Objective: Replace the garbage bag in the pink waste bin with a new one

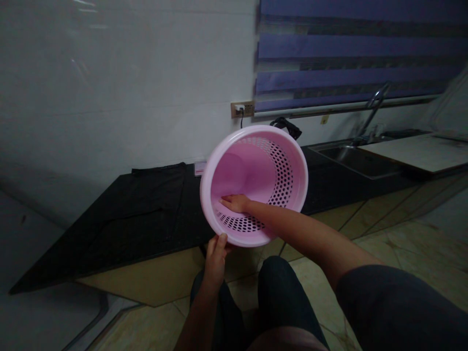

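Note:
A pink plastic laundry basket (256, 187) is tilted with its round mouth facing me, at the front edge of the counter. Rows of holes run around its side wall. My left hand (216, 253) grips the lower left of its rim, thumb on top and the other fingers partly hidden beneath. Inside the basket, my right hand (236, 203) lies with its fingers stretched out against the lower inner wall and holds nothing that I can see. To the left of the basket, a flat black cloth or plastic sheet (153, 195) is spread on the counter.
The black countertop (329, 187) runs from left to right. A metal sink (360, 158) with a tap (373, 109) and a pale board (420, 148) are at the right. Behind the basket are a black bundle (287, 126) and a wall socket (242, 109) with a plug.

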### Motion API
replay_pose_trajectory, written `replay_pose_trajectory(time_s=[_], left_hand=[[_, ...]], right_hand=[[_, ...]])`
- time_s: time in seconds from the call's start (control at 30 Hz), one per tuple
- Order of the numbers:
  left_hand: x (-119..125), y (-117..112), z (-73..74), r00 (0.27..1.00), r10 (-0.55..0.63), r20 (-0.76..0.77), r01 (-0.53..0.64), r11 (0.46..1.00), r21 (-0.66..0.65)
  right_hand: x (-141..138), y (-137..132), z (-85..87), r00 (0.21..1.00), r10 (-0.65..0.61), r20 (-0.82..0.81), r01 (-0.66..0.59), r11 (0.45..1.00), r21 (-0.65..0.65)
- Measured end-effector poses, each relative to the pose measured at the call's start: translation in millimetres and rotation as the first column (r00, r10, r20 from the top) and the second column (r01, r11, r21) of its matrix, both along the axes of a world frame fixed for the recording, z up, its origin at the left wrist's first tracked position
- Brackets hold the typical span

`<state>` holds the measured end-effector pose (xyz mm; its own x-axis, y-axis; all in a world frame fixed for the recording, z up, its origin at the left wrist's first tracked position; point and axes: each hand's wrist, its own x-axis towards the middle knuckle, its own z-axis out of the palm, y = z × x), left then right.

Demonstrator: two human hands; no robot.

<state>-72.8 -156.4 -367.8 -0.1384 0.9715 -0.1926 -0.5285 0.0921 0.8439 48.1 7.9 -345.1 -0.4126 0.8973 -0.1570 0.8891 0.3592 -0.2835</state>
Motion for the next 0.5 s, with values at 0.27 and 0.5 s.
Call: replay_pose_trajectory(time_s=[0.27,0.5], left_hand=[[0.0,0.4,-1.6,1.000,-0.024,0.001,0.024,1.000,0.008],[3.9,-3.7,8.6,0.999,0.018,0.028,-0.018,1.000,0.010]], right_hand=[[0.1,-0.7,0.3,1.000,0.012,-0.018,-0.012,1.000,0.011],[-0.1,-0.9,0.7,1.000,0.011,-0.010,-0.011,1.000,-0.002]])
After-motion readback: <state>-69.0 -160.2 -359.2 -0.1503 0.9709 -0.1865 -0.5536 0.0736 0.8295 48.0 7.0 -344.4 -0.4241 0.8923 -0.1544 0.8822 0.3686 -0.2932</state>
